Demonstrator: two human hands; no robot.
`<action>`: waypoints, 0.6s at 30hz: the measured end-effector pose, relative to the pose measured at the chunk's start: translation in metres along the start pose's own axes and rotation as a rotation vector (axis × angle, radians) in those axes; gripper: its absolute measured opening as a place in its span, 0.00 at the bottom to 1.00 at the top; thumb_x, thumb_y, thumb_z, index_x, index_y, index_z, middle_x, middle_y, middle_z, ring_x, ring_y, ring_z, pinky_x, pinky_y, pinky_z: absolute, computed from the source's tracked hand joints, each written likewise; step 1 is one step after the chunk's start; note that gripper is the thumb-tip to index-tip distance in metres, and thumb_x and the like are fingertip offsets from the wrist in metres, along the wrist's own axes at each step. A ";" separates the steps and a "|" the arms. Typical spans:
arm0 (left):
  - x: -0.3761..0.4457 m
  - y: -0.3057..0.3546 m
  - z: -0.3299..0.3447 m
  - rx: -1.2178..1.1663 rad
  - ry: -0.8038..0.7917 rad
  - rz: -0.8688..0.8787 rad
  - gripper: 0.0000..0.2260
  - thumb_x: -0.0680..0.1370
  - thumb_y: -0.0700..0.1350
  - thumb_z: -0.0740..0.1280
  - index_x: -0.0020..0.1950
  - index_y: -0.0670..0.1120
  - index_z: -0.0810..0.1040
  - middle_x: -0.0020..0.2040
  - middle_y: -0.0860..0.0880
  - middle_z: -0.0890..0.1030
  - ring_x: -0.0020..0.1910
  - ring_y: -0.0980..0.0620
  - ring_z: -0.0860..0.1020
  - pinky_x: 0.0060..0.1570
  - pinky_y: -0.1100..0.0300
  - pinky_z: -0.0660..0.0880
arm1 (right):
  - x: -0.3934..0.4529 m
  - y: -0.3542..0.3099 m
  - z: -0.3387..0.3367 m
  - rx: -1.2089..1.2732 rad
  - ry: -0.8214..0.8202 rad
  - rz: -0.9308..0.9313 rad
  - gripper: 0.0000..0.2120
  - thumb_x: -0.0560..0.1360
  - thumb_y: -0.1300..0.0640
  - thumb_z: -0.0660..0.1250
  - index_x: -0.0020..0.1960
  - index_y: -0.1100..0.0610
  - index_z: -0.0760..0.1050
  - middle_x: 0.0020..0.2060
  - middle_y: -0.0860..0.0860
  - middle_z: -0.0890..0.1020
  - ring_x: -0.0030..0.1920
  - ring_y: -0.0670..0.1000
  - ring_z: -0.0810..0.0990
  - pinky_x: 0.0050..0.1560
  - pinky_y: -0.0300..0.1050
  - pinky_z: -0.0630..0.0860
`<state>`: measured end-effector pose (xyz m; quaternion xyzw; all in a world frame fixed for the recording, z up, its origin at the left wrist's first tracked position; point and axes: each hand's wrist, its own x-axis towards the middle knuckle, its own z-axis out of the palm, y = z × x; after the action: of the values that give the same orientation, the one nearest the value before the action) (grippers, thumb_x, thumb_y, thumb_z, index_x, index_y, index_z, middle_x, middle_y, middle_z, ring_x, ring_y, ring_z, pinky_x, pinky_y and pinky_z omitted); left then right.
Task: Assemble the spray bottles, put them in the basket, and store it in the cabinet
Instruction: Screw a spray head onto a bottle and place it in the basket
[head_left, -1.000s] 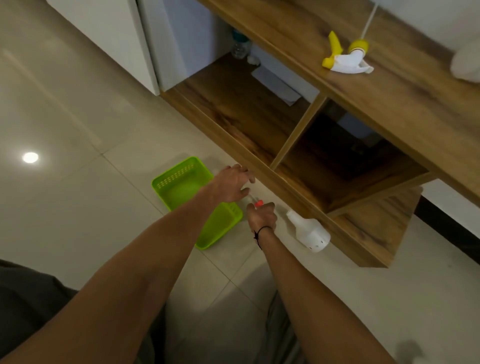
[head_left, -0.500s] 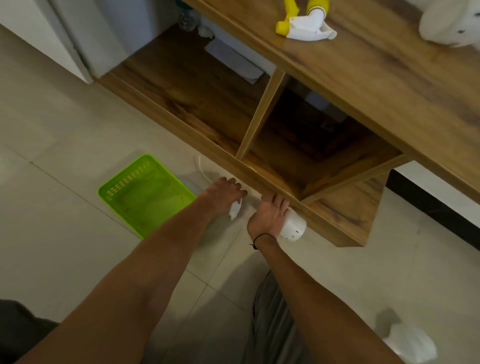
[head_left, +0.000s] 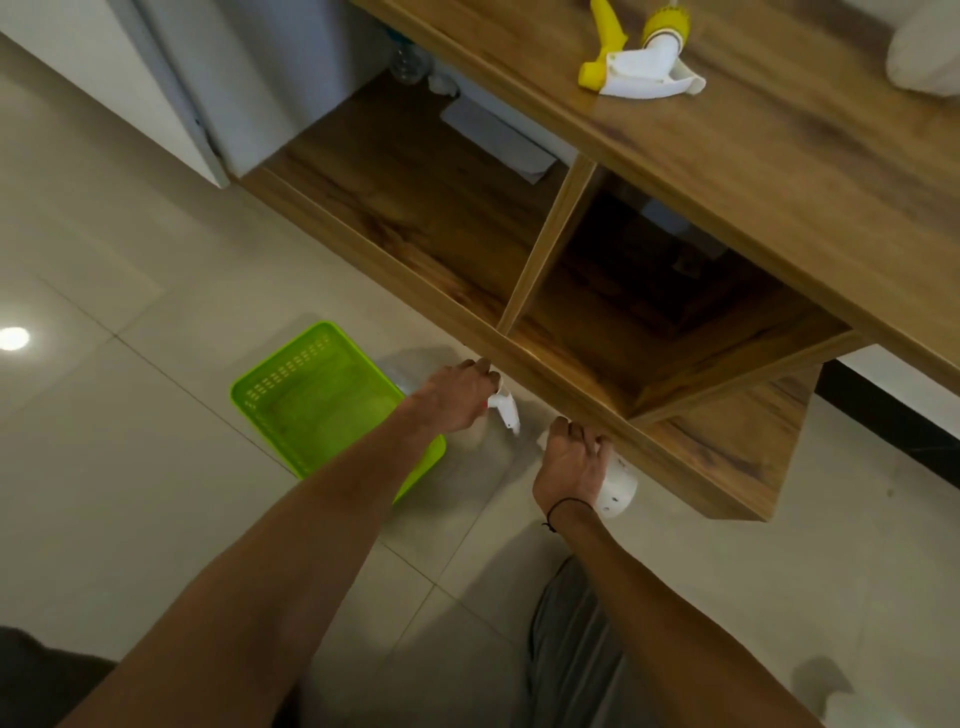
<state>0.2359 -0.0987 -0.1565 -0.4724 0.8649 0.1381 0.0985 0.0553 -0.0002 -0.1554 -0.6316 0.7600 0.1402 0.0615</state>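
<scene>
White bottle (head_left: 617, 488) mostly hidden under right hand (head_left: 569, 462); white obj (head_left: 922, 49) cut off upper right.

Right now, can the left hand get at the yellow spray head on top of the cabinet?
Probably not at once. The left hand is down at the floor and already grips a white spray head. The yellow spray head lies on the cabinet top with nothing covering it, so the hand must first let go and rise.

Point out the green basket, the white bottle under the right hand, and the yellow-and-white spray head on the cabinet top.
green basket (head_left: 291, 374): head view, on its slotted far wall.
white bottle (head_left: 617, 491): head view, on its exposed base end.
yellow-and-white spray head (head_left: 641, 78): head view, on its white body.
</scene>
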 end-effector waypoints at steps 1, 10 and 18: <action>-0.002 -0.002 -0.005 -0.035 0.042 -0.016 0.19 0.83 0.49 0.66 0.73 0.46 0.71 0.66 0.44 0.77 0.63 0.41 0.81 0.54 0.46 0.79 | -0.001 0.001 0.000 0.018 0.007 -0.023 0.26 0.73 0.57 0.73 0.69 0.56 0.73 0.63 0.55 0.82 0.67 0.58 0.78 0.76 0.55 0.65; -0.041 -0.038 -0.048 -0.842 0.427 -0.169 0.15 0.83 0.44 0.70 0.67 0.40 0.74 0.51 0.46 0.86 0.44 0.45 0.86 0.47 0.53 0.80 | -0.015 -0.027 -0.013 0.419 0.096 -0.140 0.27 0.71 0.69 0.71 0.68 0.54 0.76 0.63 0.54 0.80 0.64 0.58 0.80 0.73 0.51 0.68; -0.074 -0.062 -0.077 -1.712 0.497 -0.352 0.11 0.86 0.46 0.65 0.65 0.43 0.71 0.55 0.42 0.85 0.49 0.44 0.88 0.47 0.50 0.86 | -0.021 -0.068 -0.037 0.625 0.119 -0.228 0.25 0.72 0.72 0.68 0.66 0.55 0.78 0.62 0.54 0.78 0.60 0.59 0.80 0.69 0.53 0.71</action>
<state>0.3243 -0.0976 -0.0704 -0.5256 0.3784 0.6107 -0.4558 0.1291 -0.0023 -0.1240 -0.6702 0.6929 -0.1444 0.2231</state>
